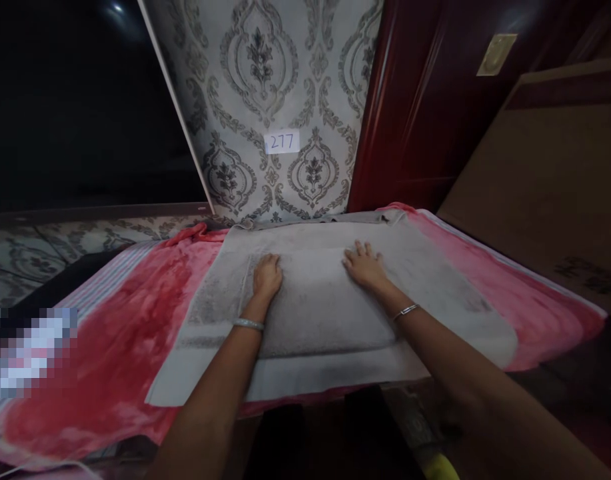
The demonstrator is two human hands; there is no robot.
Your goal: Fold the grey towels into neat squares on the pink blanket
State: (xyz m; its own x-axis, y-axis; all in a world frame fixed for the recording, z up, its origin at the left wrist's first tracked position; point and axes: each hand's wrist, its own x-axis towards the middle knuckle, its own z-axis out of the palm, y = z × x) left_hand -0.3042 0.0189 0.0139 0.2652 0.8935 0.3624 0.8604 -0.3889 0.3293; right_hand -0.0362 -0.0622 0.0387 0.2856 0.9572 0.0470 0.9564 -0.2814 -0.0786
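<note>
A grey towel [315, 300] lies folded into a rough rectangle on top of a larger pale grey cloth [435, 293]. My left hand [268, 275] rests on the folded towel near its upper left part, its fingers close together and pointing away from me. Spread fingers of my right hand [365, 265] press flat on the towel's upper right part. Neither hand lifts any fabric. Under the pale cloth is a red and pink plush blanket [120, 333].
A large dark screen [85, 107] stands at the back left. Patterned wallpaper with a "277" paper label [282, 141] faces me. Dark red wood panelling [405, 107] and a big cardboard box [550, 173] stand to the right. A striped cloth edge [115, 273] shows at the left.
</note>
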